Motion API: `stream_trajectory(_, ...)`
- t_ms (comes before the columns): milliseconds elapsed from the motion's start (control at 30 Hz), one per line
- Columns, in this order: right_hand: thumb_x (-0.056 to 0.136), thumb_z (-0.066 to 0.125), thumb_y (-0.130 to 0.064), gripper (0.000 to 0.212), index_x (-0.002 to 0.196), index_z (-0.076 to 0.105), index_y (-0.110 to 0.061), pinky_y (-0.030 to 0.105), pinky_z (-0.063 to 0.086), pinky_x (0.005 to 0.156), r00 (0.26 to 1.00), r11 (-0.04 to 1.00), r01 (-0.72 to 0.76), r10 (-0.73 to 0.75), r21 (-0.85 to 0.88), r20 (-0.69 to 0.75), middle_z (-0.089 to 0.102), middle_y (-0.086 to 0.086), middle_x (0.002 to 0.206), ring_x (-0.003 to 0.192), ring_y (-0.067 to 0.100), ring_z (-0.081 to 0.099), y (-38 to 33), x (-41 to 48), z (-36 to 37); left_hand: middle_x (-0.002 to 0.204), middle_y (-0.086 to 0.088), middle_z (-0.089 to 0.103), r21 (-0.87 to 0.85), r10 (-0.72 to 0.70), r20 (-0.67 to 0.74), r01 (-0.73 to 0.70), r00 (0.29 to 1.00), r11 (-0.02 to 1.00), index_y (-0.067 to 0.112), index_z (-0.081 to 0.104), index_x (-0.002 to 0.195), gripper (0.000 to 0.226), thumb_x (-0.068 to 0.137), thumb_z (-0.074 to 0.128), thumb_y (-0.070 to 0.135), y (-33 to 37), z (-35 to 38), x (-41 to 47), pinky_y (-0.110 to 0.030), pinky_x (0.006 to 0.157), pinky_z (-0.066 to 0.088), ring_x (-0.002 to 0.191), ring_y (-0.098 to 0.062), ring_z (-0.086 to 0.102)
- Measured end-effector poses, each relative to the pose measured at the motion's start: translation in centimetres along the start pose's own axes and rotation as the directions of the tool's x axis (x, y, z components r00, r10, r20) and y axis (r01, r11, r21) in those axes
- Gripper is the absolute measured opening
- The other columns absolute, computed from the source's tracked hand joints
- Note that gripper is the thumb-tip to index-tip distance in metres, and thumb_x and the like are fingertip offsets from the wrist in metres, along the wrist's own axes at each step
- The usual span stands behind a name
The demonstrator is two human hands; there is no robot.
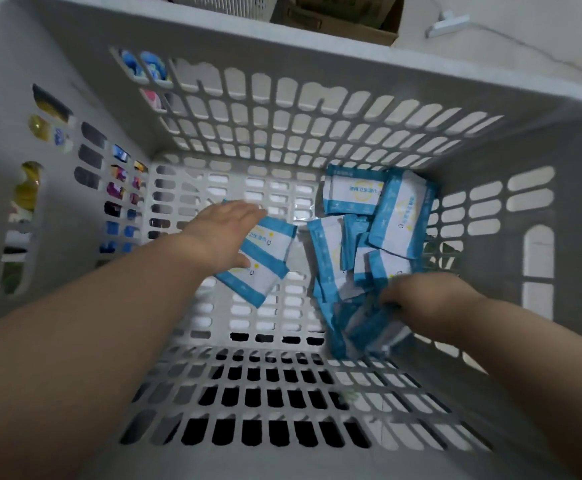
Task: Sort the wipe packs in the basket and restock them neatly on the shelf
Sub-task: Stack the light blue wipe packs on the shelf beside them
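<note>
Sorting of wipe packs point(397, 216) inside the grey basket point(559, 140).
At centre, two packs point(265, 271) are pressed under the flat, straight-fingered left hand point(223, 233); at 4 o'clock, a blurred bundle point(369, 327) is gripped by the curled right hand point(421, 292).

basket point(317, 39): matt grey slotted plastic | wipe packs point(398, 216): smooth plastic film, slight sheen

Head view, steeply downward, close into basket point(317, 64).

Blue-and-white wipe packs point(400, 216) in a slotted grey basket point(317, 109)
</note>
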State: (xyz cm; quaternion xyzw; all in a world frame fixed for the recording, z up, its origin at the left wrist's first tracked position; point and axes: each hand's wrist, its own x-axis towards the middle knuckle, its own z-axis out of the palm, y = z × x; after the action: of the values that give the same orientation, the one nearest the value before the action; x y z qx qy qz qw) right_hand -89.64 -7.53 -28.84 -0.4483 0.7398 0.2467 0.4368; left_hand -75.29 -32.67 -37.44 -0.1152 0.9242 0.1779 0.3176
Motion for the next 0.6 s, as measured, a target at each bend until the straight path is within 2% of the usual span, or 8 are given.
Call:
stream_trajectory(67,0.094,0.053,-0.03,0.025,0.118,0.06,-0.03,0.026,0.044,0.087,0.994,0.942,0.053,-0.017,0.331,-0.112,0.06,-0.008,0.116,0.102,0.015,0.056,-0.5,0.1,-1.5,0.152,0.002,0.022,0.083,-0.023,-0.025,0.025,0.999,0.996,0.025,0.005,0.151,0.095,0.082,0.065,0.051,-0.5,0.2,-0.4,-0.034,0.114,0.017,0.14,-0.019,0.018)
stream_trajectory(133,0.092,0.059,-0.026,0.025,0.117,0.061,-0.022,0.021,0.039,0.081,0.978,0.772,0.125,0.008,0.623,-0.207,0.06,-0.006,0.107,0.096,0.011,0.054,-1.4,0.7,-2.9,0.145,-0.002,0.03,0.156,-0.058,-0.051,0.065,0.997,0.986,0.021,0.009,0.15,0.097,0.079,0.064,0.056,-1.0,0.1,-0.7,-0.035,0.11,0.024,0.133,-0.022,0.026)
stream_trajectory(167,0.092,0.06,-0.025,0.024,0.115,0.061,-0.019,0.02,0.038,0.079,0.972,0.696,0.145,0.033,0.703,-0.234,0.059,-0.005,0.103,0.093,0.011,0.054,-2.0,1.2,-3.4,0.141,-0.003,0.032,0.162,-0.088,-0.045,0.095,0.995,0.982,0.02,0.015,0.149,0.096,0.077,0.066,0.057,-1.3,0.1,-0.8,-0.036,0.108,0.027,0.13,-0.024,0.029)
stream_trajectory(267,0.094,0.056,-0.024,0.022,0.114,0.06,-0.014,0.022,0.04,0.07,0.96,0.571,0.153,0.107,0.807,-0.258,0.058,0.002,0.1,0.088,0.016,0.054,-3.5,3.4,-3.9,0.132,-0.007,0.038,0.114,-0.177,-0.003,0.177,0.984,0.978,0.017,0.029,0.142,0.087,0.075,0.07,0.054,-2.0,0.0,-1.5,-0.038,0.1,0.039,0.122,-0.025,0.04)
stream_trajectory(400,0.096,0.052,-0.024,0.027,0.12,0.057,-0.012,0.027,0.043,0.067,0.962,0.462,0.109,0.175,0.88,-0.211,0.054,0.004,0.106,0.089,0.02,0.051,-4.6,6.0,-3.4,0.128,-0.006,0.039,0.095,-0.193,0.024,0.19,0.981,0.977,0.019,0.03,0.14,0.076,0.081,0.067,0.048,-2.8,0.1,-2.3,-0.036,0.092,0.041,0.117,-0.024,0.044)
stream_trajectory(433,0.096,0.052,-0.024,0.028,0.122,0.055,-0.014,0.028,0.045,0.069,0.956,0.468,0.105,0.197,0.878,-0.219,0.053,0.004,0.109,0.09,0.021,0.052,-4.7,6.3,-3.3,0.128,-0.007,0.04,0.083,-0.194,0.03,0.191,0.981,0.978,0.02,0.029,0.142,0.075,0.082,0.067,0.047,-2.9,0.1,-2.3,-0.036,0.092,0.041,0.117,-0.025,0.043)
stream_trajectory(500,0.096,0.051,-0.022,0.034,0.129,0.05,-0.016,0.03,0.044,0.086,0.898,0.606,0.1,0.287,0.789,-0.334,0.052,0.005,0.123,0.107,0.023,0.052,-4.6,6.5,-3.1,0.127,-0.007,0.043,0.071,-0.201,0.049,0.198,0.978,0.978,0.022,0.026,0.144,0.074,0.085,0.064,0.045,-3.2,0.2,-2.4,-0.036,0.093,0.041,0.117,-0.025,0.043)
stream_trajectory(600,0.095,0.048,-0.016,0.042,0.136,0.044,-0.013,0.038,0.031,0.106,0.725,0.754,0.014,0.444,0.656,-0.527,0.038,0.007,0.143,0.13,0.027,0.035,-2.4,6.0,-3.0,0.131,-0.007,0.043,0.078,-0.23,0.073,0.224,0.971,0.972,0.026,0.02,0.147,0.073,0.089,0.058,0.046,-3.5,0.6,-2.4,-0.036,0.089,0.042,0.116,-0.026,0.046)
